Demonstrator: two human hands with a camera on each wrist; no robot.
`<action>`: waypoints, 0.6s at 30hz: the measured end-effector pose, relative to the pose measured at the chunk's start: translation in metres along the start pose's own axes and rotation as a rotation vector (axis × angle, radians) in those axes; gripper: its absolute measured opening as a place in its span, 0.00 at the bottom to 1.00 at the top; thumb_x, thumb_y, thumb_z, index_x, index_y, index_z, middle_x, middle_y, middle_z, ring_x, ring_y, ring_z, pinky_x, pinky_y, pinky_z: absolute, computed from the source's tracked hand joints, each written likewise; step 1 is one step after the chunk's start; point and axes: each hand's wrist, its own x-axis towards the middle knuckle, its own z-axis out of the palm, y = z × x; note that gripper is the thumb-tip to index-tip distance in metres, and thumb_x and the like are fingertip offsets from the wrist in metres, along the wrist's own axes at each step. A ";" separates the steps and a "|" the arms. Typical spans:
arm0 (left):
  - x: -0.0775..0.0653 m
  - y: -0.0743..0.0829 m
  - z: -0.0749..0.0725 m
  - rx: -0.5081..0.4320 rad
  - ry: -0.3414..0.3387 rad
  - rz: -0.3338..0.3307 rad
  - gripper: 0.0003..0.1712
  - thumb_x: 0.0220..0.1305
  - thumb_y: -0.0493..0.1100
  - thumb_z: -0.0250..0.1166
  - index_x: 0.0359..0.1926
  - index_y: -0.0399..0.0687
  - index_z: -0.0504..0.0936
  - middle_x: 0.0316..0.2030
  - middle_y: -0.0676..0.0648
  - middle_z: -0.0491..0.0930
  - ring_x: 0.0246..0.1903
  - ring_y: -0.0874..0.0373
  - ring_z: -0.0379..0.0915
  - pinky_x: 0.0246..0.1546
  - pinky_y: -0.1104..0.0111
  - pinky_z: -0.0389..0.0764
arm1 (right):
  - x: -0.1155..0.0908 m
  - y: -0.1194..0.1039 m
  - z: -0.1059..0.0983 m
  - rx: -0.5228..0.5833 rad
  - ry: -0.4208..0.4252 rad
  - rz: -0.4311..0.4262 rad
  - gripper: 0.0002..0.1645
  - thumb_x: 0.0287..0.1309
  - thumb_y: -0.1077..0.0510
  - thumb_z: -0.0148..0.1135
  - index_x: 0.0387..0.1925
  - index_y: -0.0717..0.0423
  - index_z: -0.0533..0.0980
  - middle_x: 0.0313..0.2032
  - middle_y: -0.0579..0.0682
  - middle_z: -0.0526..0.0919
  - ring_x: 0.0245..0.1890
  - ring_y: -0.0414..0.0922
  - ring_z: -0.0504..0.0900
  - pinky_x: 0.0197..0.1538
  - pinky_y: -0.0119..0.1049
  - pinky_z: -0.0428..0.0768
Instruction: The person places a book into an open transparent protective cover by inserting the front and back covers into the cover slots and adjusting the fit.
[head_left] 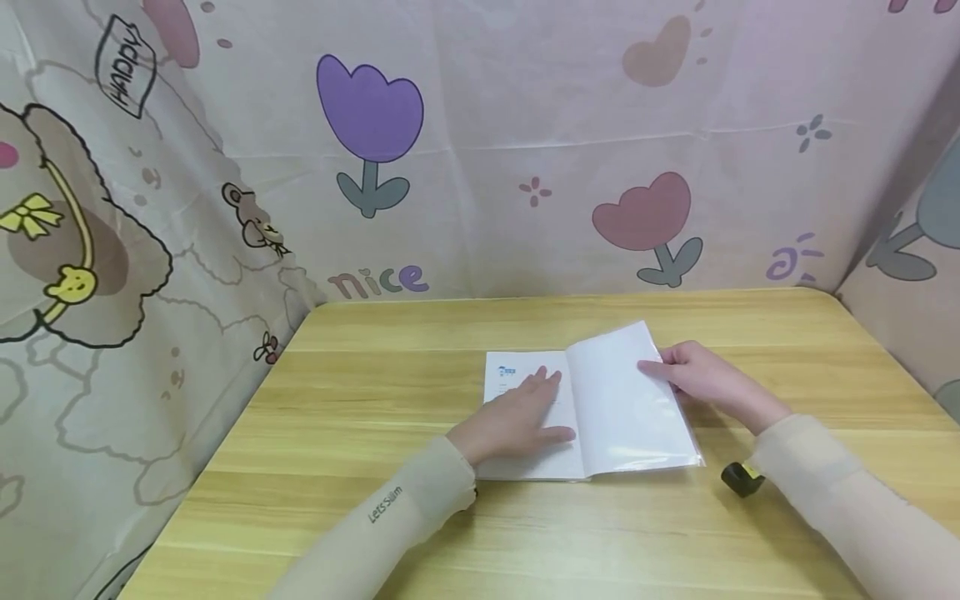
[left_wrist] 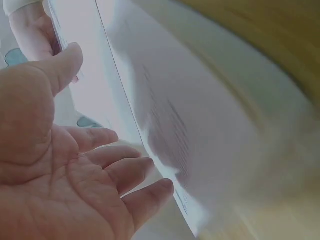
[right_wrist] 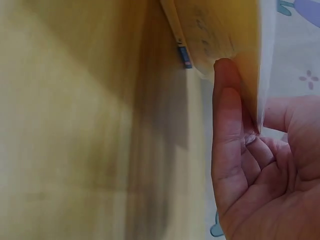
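Observation:
A book [head_left: 615, 408] lies open on the table, a white page with a small blue mark and print on its left side. Its right leaf, blank white with a clear plastic edge, is raised and slanted. My left hand [head_left: 517, 421] rests on the left page with fingers spread; the left wrist view shows the same palm [left_wrist: 75, 170] beside the printed page. At the leaf's outer edge, my right hand [head_left: 697, 375] pinches it between thumb and fingers. Seen in the right wrist view, the yellowish outer side of that leaf [right_wrist: 220, 30] faces the fingers.
A wood-grain table [head_left: 360, 375] carries the book. Beside the right sleeve lies a small black and yellow object [head_left: 742, 479], partly covered by the forearm. Printed cloth [head_left: 487, 125] hangs behind the table and along its sides.

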 end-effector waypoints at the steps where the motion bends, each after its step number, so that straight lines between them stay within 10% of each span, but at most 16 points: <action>1: -0.002 -0.003 0.000 0.004 0.006 -0.002 0.51 0.64 0.68 0.53 0.76 0.44 0.48 0.74 0.42 0.44 0.71 0.50 0.40 0.66 0.58 0.52 | -0.001 0.000 -0.002 0.000 -0.001 0.002 0.26 0.67 0.44 0.55 0.38 0.66 0.79 0.23 0.50 0.82 0.22 0.42 0.78 0.30 0.37 0.77; 18: -0.022 -0.020 -0.001 0.017 -0.029 -0.025 0.46 0.63 0.62 0.60 0.72 0.41 0.60 0.71 0.40 0.55 0.69 0.49 0.49 0.66 0.61 0.54 | -0.019 -0.001 -0.038 0.002 0.015 -0.019 0.28 0.69 0.48 0.53 0.49 0.72 0.75 0.28 0.54 0.83 0.26 0.49 0.83 0.32 0.40 0.82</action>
